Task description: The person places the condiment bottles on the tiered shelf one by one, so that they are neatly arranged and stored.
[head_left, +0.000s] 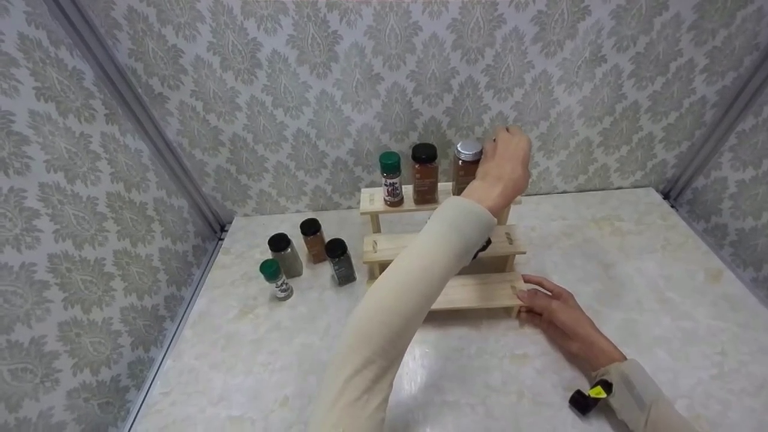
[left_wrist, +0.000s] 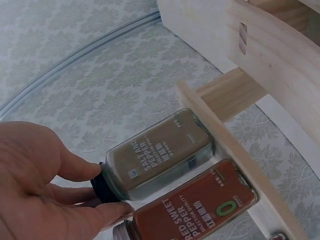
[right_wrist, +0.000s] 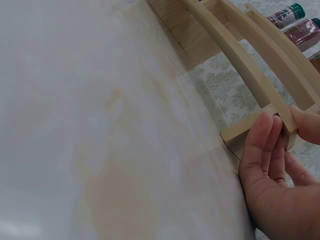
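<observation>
A right hand [right_wrist: 272, 180] pinched the near corner of a pale wooden stepped rack [right_wrist: 235, 50], fingers [right_wrist: 263, 145] lying against its side and thumb [right_wrist: 306, 125] pressed on the end of the lowest slat. The rack stood on a whitish marbled table [right_wrist: 90, 130]. Spice jars [right_wrist: 295, 22] showed at the top right, by patterned wallpaper [right_wrist: 220, 85].

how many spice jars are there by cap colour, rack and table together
black-capped jars: 5 (includes the salt and pepper jar that the left hand holds on the rack)
green-capped jars: 2
silver-capped jars: 1
total: 8
</observation>
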Motion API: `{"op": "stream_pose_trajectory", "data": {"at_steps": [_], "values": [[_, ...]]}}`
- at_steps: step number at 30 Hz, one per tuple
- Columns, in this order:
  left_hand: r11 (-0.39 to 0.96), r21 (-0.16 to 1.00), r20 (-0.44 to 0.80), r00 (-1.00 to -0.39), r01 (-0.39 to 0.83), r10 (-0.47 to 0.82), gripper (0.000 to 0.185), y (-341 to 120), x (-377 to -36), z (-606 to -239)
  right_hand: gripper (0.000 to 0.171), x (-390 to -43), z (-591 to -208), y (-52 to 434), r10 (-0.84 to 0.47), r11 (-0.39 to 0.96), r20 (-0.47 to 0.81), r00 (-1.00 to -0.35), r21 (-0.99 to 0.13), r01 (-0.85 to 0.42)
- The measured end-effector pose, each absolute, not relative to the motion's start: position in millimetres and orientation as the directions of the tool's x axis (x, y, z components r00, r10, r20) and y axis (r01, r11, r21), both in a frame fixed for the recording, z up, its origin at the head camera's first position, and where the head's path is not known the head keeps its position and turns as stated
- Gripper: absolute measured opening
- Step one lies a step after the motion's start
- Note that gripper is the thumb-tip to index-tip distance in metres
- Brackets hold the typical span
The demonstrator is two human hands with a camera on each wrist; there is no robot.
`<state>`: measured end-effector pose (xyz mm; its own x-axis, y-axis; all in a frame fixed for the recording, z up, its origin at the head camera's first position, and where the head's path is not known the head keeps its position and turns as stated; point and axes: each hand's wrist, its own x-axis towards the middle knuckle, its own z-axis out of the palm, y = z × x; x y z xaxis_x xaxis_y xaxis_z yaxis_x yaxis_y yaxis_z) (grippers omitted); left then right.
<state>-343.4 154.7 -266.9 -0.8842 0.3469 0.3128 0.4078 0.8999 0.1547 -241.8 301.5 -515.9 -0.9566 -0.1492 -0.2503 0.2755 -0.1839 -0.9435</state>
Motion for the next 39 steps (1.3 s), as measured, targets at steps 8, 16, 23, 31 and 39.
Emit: {"op": "stream_pose_trajectory", "data": {"at_steps": [8,16,23,31,39], "values": [[0.824,0.226,0.338,-0.835,0.519,0.434,0.027,135.0,-331.8,-252.5,0.071,-239.8,-514.7,302.4,-0.168,-0.195,-0.221,-0.961,-0.948,0.252],[0.693,0.337,0.421,-0.76,0.637,0.494,0.042,80.0,-305.5,-246.9,0.079,-234.2,-512.1,299.1,-0.141,-0.147,-0.231,-0.963,-0.957,0.252],[0.609,0.417,0.535,-0.724,0.674,0.435,0.041,25.1,-294.1,-252.9,0.069,-239.6,-498.9,288.5,0.0,0.048,-0.227,-0.974,-0.973,0.227],[0.546,0.456,0.653,-0.681,0.703,0.331,0.035,-18.7,-298.7,-265.2,0.06,-257.2,-473.8,292.4,0.008,0.341,-0.185,-0.983,-0.923,0.177],[0.563,0.463,0.712,-0.665,0.685,0.224,0.033,-68.2,-303.9,-288.6,0.06,-294.0,-455.7,316.1,-0.162,0.394,-0.405,-0.9,-0.862,0.318]]}}
